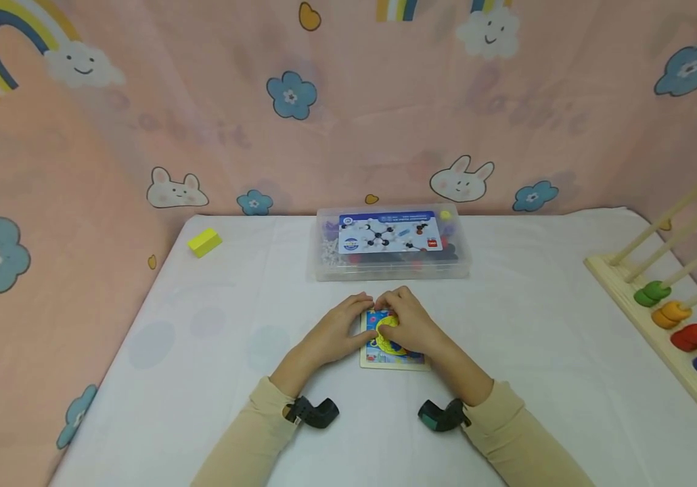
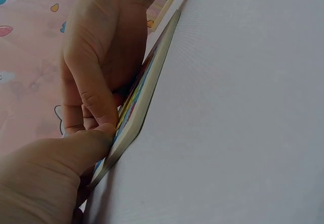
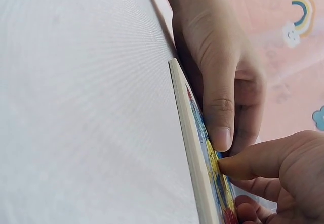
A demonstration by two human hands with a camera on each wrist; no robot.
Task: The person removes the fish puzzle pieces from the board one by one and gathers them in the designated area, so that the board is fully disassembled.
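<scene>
Picture board (image 1: 390,346) between left hand (image 1: 338,331) and right hand (image 1: 412,325), partly beneath both.

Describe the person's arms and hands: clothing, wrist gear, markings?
Plain beige sleeves, left and right, gathered in loose folds near the cuffs. Left hand and right hand: bare, no gloves. A black, curved unit sits at each wrist, left and right; the right one has a small dark-green patch. No cables visible.
</scene>
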